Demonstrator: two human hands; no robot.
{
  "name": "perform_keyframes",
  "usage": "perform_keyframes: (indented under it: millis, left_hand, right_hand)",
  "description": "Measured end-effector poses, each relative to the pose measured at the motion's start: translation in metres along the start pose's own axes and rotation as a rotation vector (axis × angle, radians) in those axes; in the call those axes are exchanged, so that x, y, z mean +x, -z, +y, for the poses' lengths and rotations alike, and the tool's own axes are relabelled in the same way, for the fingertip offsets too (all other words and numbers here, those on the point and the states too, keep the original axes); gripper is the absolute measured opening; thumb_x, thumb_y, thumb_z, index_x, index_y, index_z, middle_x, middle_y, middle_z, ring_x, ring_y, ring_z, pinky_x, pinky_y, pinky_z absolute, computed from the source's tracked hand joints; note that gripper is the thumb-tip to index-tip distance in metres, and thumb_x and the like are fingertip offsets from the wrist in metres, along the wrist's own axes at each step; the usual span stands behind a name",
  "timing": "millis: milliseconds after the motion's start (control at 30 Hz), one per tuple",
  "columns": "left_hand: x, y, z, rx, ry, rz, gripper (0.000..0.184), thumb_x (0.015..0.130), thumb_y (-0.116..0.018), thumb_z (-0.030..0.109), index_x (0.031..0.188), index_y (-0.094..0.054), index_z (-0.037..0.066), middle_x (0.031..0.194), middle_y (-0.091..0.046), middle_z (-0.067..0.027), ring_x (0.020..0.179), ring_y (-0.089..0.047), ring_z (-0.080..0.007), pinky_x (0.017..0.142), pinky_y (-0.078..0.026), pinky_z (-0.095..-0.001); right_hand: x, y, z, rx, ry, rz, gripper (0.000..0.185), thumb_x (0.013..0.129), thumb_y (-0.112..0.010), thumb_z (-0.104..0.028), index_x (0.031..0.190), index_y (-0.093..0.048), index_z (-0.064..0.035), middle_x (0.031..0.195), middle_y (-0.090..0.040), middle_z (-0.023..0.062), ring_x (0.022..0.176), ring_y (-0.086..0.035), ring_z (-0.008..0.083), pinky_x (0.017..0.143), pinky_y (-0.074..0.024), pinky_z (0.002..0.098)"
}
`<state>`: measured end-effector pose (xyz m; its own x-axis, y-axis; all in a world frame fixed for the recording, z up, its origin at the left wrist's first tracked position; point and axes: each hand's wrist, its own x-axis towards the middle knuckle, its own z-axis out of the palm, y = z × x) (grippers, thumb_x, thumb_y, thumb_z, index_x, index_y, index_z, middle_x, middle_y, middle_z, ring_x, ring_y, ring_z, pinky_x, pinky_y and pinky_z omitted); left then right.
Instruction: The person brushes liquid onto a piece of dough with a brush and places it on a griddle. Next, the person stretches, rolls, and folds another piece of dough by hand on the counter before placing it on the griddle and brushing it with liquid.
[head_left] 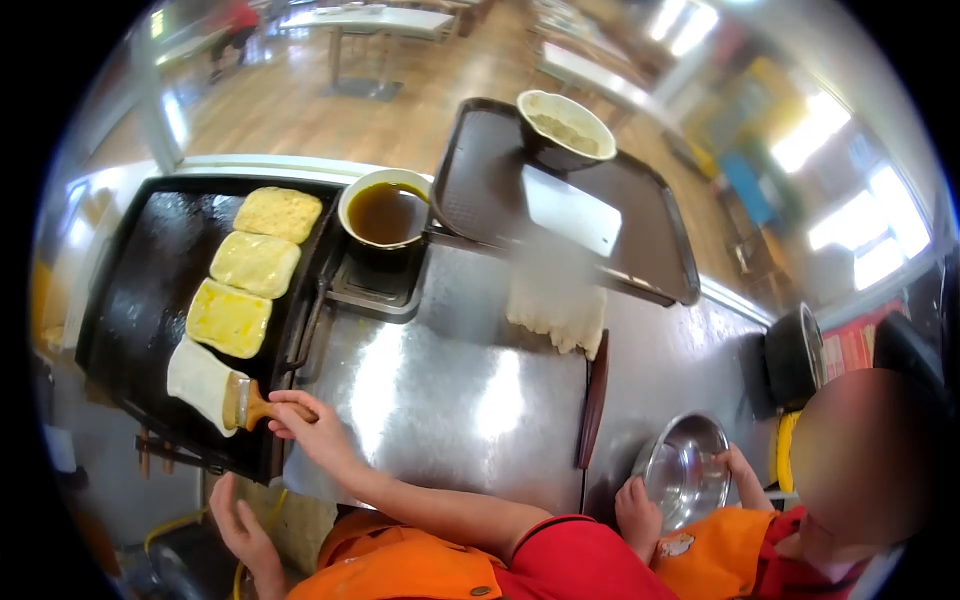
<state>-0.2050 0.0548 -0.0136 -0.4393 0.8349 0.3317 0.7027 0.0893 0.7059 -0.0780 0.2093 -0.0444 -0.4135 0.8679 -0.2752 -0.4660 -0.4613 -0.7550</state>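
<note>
My right hand (305, 425) is closed round the wooden handle of a flat pastry brush (245, 402). Its bristles touch a pale flatbread (198, 383) at the near end of the black griddle (130, 300). In a row beyond lie a yellow-coated flatbread (228, 318) and two more, a glossy one (255, 264) and a browner one (278, 214). Below the griddle's front edge, my left hand (243, 530) is held with fingers stretched out, holding nothing. Right of the griddle stands a bowl of dark oil (387, 213).
On the steel counter (440, 400) lie pale dough (560, 315) and a dark-handled tool (594, 400). A brown tray (470, 190) holds a white scraper (572, 210) and a bowl of filling (566, 130). At right, another person grips a metal bowl (690, 470).
</note>
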Motion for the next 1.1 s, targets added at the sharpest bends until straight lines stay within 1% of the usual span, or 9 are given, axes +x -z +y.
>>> perform_keyframes:
  millis: [167, 267, 400, 500, 633, 733, 833, 1033, 1100]
  left_hand:
    - [0.019, -0.004, -0.002, -0.188, -0.071, -0.097, 0.036, 0.091, -0.043, -0.01, 0.124, -0.057, -0.004, 0.123, -0.057, -0.0168, 0.115, -0.055, -0.0284, 0.101, -0.041, -0.0359]
    - [0.028, 0.001, -0.003, -0.216, -0.148, -0.174, 0.033, 0.091, -0.043, -0.011, 0.12, -0.058, -0.005, 0.119, -0.058, -0.0169, 0.109, -0.056, -0.0278, 0.097, -0.044, -0.0354]
    - [0.043, 0.012, -0.017, -0.318, -0.281, -0.267, 0.029, 0.092, -0.043, -0.011, 0.116, -0.059, -0.005, 0.113, -0.058, -0.0176, 0.098, -0.057, -0.0266, 0.089, -0.046, -0.0343]
    - [0.056, 0.015, -0.019, -0.362, -0.372, -0.33, 0.028, 0.092, -0.044, -0.011, 0.114, -0.059, -0.005, 0.11, -0.058, -0.0179, 0.093, -0.056, -0.0253, 0.084, -0.046, -0.0328]
    - [0.065, 0.013, -0.035, -0.444, -0.416, -0.374, 0.026, 0.093, -0.044, -0.011, 0.113, -0.059, -0.005, 0.108, -0.059, -0.0175, 0.089, -0.056, -0.024, 0.081, -0.047, -0.0311]
    - [0.071, 0.016, -0.044, -0.488, -0.431, -0.454, 0.027, 0.097, -0.041, -0.009, 0.116, -0.06, -0.003, 0.11, -0.057, -0.0135, 0.091, -0.055, -0.0198, 0.082, -0.047, -0.0286]
    - [0.076, 0.013, -0.06, -0.505, -0.466, -0.47, 0.027, 0.097, -0.042, -0.008, 0.116, -0.06, -0.002, 0.109, -0.058, -0.0133, 0.092, -0.054, -0.02, 0.082, -0.046, -0.0287]
    - [0.081, 0.019, -0.064, -0.53, -0.433, -0.476, 0.027, 0.097, -0.042, -0.007, 0.118, -0.059, -0.003, 0.105, -0.059, -0.0127, 0.091, -0.054, -0.0191, 0.082, -0.046, -0.0283]
    - [0.082, 0.014, -0.066, -0.58, -0.351, -0.515, 0.028, 0.098, -0.041, -0.007, 0.119, -0.059, -0.003, 0.103, -0.059, -0.012, 0.09, -0.055, -0.0179, 0.081, -0.046, -0.0276]
  right_hand:
    - [-0.007, -0.012, -0.004, -0.011, 0.082, 0.104, 0.023, 0.095, -0.06, -0.017, 0.112, -0.065, -0.002, 0.09, -0.067, 0.0039, 0.075, -0.065, 0.0088, 0.067, -0.0538, 0.0226]
    - [-0.007, -0.017, 0.0, -0.03, 0.092, 0.075, 0.025, 0.096, -0.061, -0.018, 0.115, -0.064, -0.0024, 0.098, -0.068, 0.0069, 0.082, -0.066, 0.0106, 0.073, -0.0547, 0.023]
    - [-0.014, -0.033, -0.005, 0.095, 0.107, 0.115, 0.025, 0.096, -0.06, -0.017, 0.115, -0.064, -0.0019, 0.097, -0.068, 0.0066, 0.08, -0.066, 0.0102, 0.072, -0.0554, 0.0229]
    - [-0.01, -0.032, 0.016, -0.006, 0.098, 0.184, 0.026, 0.095, -0.06, -0.018, 0.115, -0.064, -0.0019, 0.096, -0.068, 0.0057, 0.077, -0.065, 0.0104, 0.073, -0.0555, 0.0231]
    - [-0.014, -0.034, 0.026, 0.055, 0.088, 0.241, 0.026, 0.095, -0.059, -0.018, 0.116, -0.063, -0.0033, 0.095, -0.067, 0.0038, 0.077, -0.065, 0.01, 0.074, -0.0553, 0.023]
    - [-0.019, -0.04, 0.028, 0.063, 0.121, 0.267, 0.025, 0.096, -0.06, -0.019, 0.116, -0.063, -0.004, 0.095, -0.065, 0.0034, 0.078, -0.064, 0.0097, 0.074, -0.0551, 0.0227]
    - [-0.02, -0.045, 0.033, 0.07, 0.146, 0.298, 0.025, 0.096, -0.061, -0.02, 0.115, -0.063, -0.0043, 0.096, -0.065, 0.0031, 0.077, -0.063, 0.0094, 0.073, -0.0547, 0.0221]
    - [-0.014, -0.048, 0.045, 0.101, 0.178, 0.349, 0.024, 0.096, -0.062, -0.021, 0.114, -0.064, -0.0058, 0.093, -0.065, 0.002, 0.075, -0.062, 0.0088, 0.07, -0.0532, 0.0211]
    - [-0.015, -0.049, 0.04, 0.079, 0.162, 0.367, 0.023, 0.096, -0.062, -0.021, 0.113, -0.064, -0.0061, 0.092, -0.065, 0.0018, 0.075, -0.062, 0.0086, 0.069, -0.0529, 0.0208]
